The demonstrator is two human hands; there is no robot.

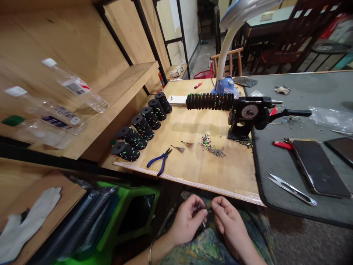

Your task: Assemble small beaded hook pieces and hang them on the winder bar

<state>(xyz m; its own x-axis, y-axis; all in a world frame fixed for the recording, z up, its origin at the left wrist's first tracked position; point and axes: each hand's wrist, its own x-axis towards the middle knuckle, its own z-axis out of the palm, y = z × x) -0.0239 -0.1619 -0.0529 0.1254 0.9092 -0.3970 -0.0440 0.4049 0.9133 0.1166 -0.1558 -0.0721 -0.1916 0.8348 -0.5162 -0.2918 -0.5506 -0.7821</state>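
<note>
Above my lap, my left hand point(186, 221) is closed around a small, thin metallic piece point(203, 223) whose kind I cannot make out. Close beside it, my right hand point(229, 221) pinches thumb against forefinger; whatever is between them is too small to name. Beyond the hands, on the wooden board, lie small multicoloured beads point(206, 141) and a heap of thin grey metal pieces point(219, 152). Two small feather-like pieces point(179, 148) rest to their left, near blue-handled pliers point(161, 161) with parted jaws.
Black ridged spools point(125, 151) line the board's left side. A black hand-cranked device point(246, 114) with a dial carries more spools point(209, 101). A lamp point(224, 86) stands behind. Thread snips point(292, 189) and a phone point(321, 167) lie on the grey mat point(275, 162).
</note>
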